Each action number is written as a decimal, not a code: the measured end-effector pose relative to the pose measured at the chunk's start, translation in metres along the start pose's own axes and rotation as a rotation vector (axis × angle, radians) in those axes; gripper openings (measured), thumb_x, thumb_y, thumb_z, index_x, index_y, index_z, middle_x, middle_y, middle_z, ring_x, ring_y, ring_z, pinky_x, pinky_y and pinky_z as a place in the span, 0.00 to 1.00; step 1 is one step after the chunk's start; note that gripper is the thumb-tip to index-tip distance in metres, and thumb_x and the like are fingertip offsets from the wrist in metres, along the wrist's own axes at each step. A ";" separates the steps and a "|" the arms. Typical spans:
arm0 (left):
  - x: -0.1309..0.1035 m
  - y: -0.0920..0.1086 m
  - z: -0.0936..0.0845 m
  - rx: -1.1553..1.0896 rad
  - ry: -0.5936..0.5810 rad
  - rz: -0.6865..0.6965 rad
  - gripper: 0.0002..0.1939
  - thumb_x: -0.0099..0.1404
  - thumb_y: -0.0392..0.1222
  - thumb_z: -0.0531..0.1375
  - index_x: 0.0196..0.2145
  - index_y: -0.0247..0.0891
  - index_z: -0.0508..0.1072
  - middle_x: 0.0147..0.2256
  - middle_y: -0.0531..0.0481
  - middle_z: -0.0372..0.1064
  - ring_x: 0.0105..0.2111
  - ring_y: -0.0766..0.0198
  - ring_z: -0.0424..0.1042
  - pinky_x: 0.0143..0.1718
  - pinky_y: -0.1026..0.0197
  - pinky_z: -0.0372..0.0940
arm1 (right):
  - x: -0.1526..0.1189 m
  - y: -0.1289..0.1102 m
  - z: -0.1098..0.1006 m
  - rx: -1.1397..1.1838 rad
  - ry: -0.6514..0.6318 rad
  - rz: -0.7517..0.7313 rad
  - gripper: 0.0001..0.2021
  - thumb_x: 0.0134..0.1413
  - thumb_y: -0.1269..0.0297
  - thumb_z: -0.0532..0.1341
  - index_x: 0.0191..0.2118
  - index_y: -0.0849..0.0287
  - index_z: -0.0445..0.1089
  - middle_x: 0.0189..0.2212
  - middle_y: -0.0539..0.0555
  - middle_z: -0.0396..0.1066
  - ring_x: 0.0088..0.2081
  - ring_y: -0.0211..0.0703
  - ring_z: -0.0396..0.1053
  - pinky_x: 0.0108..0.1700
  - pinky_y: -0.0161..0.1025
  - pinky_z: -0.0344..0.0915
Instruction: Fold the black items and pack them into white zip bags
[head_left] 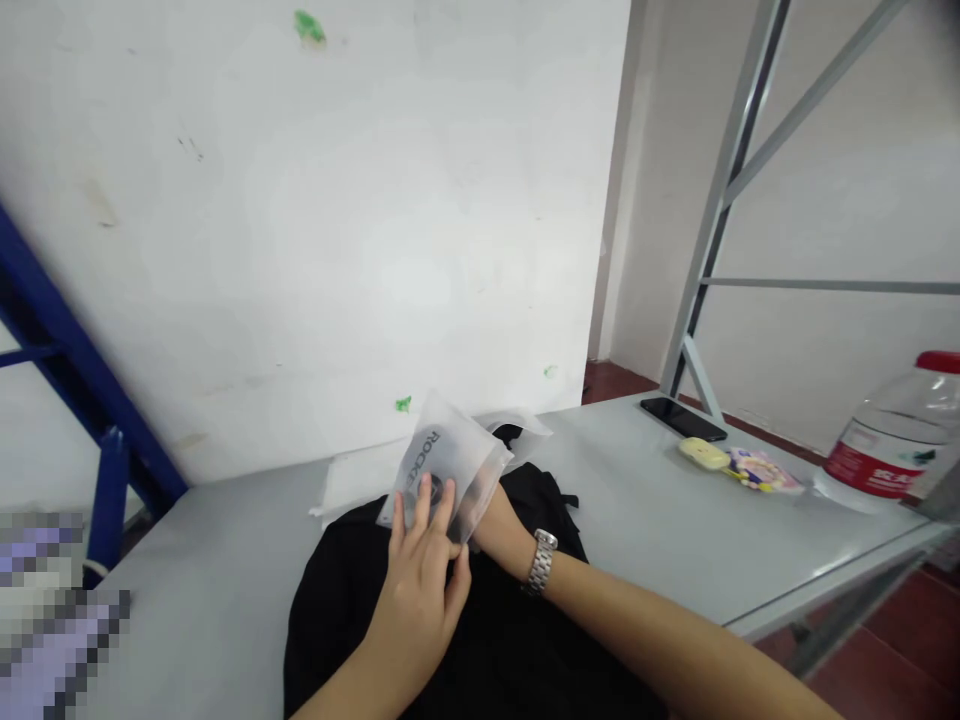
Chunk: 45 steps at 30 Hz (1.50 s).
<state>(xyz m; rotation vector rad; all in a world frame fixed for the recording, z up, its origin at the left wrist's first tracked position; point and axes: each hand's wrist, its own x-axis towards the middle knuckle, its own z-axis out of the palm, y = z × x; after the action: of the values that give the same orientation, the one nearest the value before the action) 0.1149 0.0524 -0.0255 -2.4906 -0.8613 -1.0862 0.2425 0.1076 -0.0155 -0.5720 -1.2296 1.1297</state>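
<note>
A frosted, translucent plastic bag (457,440) with dark lettering beginning "ROCK" is tilted above a black cloth item (352,590), perhaps a backpack or garment. My left hand (424,550) grips the bag's near edge between thumb and forefinger, the other fingers lying over its printed face. My right hand (491,520), with a metal watch (541,562) on the wrist, reaches in at the bag's right side. Its fingers are hidden behind or inside the plastic, so I cannot make out what they hold. Another piece of white plastic (360,480) lies behind the black cloth.
On the grey table (637,530) to the right are a black phone (682,418), a pale yellow case (703,454), a colourful trinket (761,470) and a large red-labelled bottle (889,440). A white panel (337,220) stands along the back. Blue posts (75,340) rise at left.
</note>
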 end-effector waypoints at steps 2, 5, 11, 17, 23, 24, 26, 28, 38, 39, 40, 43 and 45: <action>0.000 0.003 0.000 -0.020 -0.011 0.060 0.08 0.61 0.25 0.52 0.32 0.36 0.61 0.59 0.32 0.56 0.63 0.43 0.44 0.58 0.33 0.48 | 0.001 0.004 -0.002 0.069 0.001 0.036 0.13 0.44 0.57 0.65 0.38 0.53 0.73 0.39 0.52 0.74 0.48 0.48 0.67 0.59 0.48 0.54; -0.001 0.003 -0.001 -0.049 -0.030 0.111 0.08 0.61 0.25 0.53 0.34 0.36 0.62 0.59 0.34 0.57 0.62 0.45 0.46 0.59 0.34 0.48 | -0.002 0.009 -0.002 0.192 0.001 0.096 0.17 0.48 0.49 0.59 0.42 0.52 0.71 0.40 0.53 0.74 0.47 0.49 0.68 0.54 0.51 0.60; 0.005 -0.020 -0.015 -0.188 0.204 -0.309 0.12 0.61 0.37 0.59 0.44 0.42 0.65 0.63 0.45 0.48 0.64 0.47 0.39 0.61 0.33 0.36 | -0.001 -0.003 -0.004 0.345 0.064 0.184 0.16 0.51 0.51 0.59 0.40 0.56 0.71 0.42 0.56 0.73 0.43 0.49 0.70 0.49 0.52 0.64; 0.015 -0.028 -0.018 -1.158 0.045 -1.129 0.21 0.61 0.51 0.60 0.49 0.40 0.66 0.56 0.41 0.63 0.55 0.49 0.63 0.54 0.46 0.61 | 0.007 -0.011 -0.013 0.464 0.095 0.290 0.12 0.49 0.55 0.61 0.35 0.58 0.72 0.36 0.54 0.74 0.39 0.47 0.70 0.46 0.48 0.65; 0.017 -0.025 -0.019 -1.395 0.106 -1.186 0.11 0.56 0.44 0.64 0.36 0.37 0.70 0.40 0.47 0.74 0.40 0.56 0.73 0.39 0.58 0.68 | 0.007 -0.008 -0.013 0.386 0.213 0.233 0.10 0.47 0.58 0.64 0.35 0.56 0.71 0.37 0.52 0.73 0.42 0.47 0.69 0.46 0.46 0.66; 0.016 -0.027 -0.018 -1.388 0.146 -1.200 0.10 0.56 0.44 0.64 0.33 0.37 0.70 0.36 0.49 0.74 0.36 0.59 0.73 0.36 0.61 0.68 | 0.007 -0.007 -0.012 0.360 0.245 0.232 0.10 0.47 0.59 0.64 0.37 0.55 0.70 0.38 0.51 0.73 0.44 0.48 0.68 0.46 0.46 0.66; 0.014 -0.034 -0.016 -1.380 0.206 -1.227 0.10 0.54 0.43 0.65 0.27 0.37 0.67 0.29 0.54 0.71 0.30 0.66 0.71 0.31 0.66 0.66 | 0.004 -0.007 -0.011 0.327 0.273 0.279 0.14 0.46 0.58 0.64 0.41 0.53 0.69 0.41 0.52 0.72 0.47 0.49 0.67 0.45 0.47 0.67; 0.012 -0.040 -0.012 -1.370 0.262 -1.254 0.13 0.53 0.41 0.66 0.22 0.37 0.63 0.24 0.58 0.66 0.26 0.70 0.67 0.27 0.70 0.63 | 0.002 -0.009 -0.011 0.310 0.253 0.339 0.17 0.46 0.57 0.63 0.45 0.51 0.67 0.44 0.52 0.71 0.50 0.51 0.65 0.43 0.50 0.69; 0.015 -0.042 -0.012 -1.473 0.215 -1.313 0.07 0.54 0.37 0.63 0.32 0.37 0.69 0.31 0.51 0.72 0.31 0.63 0.72 0.31 0.62 0.69 | -0.004 -0.007 -0.017 0.346 0.016 0.574 0.16 0.48 0.61 0.64 0.45 0.56 0.67 0.41 0.53 0.71 0.32 0.40 0.72 0.42 0.44 0.70; 0.015 -0.041 -0.013 -1.512 0.152 -1.305 0.08 0.54 0.37 0.62 0.34 0.37 0.70 0.33 0.49 0.73 0.33 0.60 0.73 0.32 0.60 0.70 | -0.004 -0.005 -0.016 0.338 0.036 0.541 0.14 0.48 0.63 0.64 0.43 0.56 0.68 0.38 0.52 0.72 0.33 0.38 0.72 0.42 0.42 0.70; 0.015 -0.040 -0.015 -1.539 0.090 -1.288 0.08 0.55 0.37 0.62 0.35 0.36 0.71 0.35 0.48 0.74 0.35 0.58 0.74 0.35 0.57 0.71 | -0.003 -0.005 -0.016 0.330 0.038 0.510 0.12 0.48 0.63 0.64 0.41 0.56 0.69 0.37 0.52 0.72 0.34 0.39 0.71 0.43 0.41 0.69; 0.017 -0.039 -0.020 -1.544 -0.017 -1.159 0.08 0.58 0.42 0.62 0.35 0.37 0.71 0.38 0.46 0.74 0.42 0.54 0.73 0.42 0.52 0.69 | 0.009 -0.015 -0.019 0.282 0.069 0.374 0.12 0.48 0.61 0.64 0.41 0.56 0.70 0.40 0.53 0.73 0.40 0.43 0.70 0.43 0.42 0.69; 0.017 -0.043 -0.024 -1.483 -0.057 -1.056 0.09 0.59 0.47 0.61 0.30 0.38 0.71 0.42 0.45 0.73 0.46 0.51 0.71 0.46 0.51 0.67 | 0.028 -0.026 -0.027 0.210 0.193 0.266 0.13 0.49 0.63 0.63 0.42 0.56 0.69 0.42 0.53 0.72 0.41 0.45 0.70 0.41 0.41 0.70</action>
<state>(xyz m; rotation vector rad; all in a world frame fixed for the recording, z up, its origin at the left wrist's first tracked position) 0.0840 0.0814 0.0044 -2.9572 -2.0318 -2.7963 0.2753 0.1284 0.0111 -0.6800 -0.8739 1.3735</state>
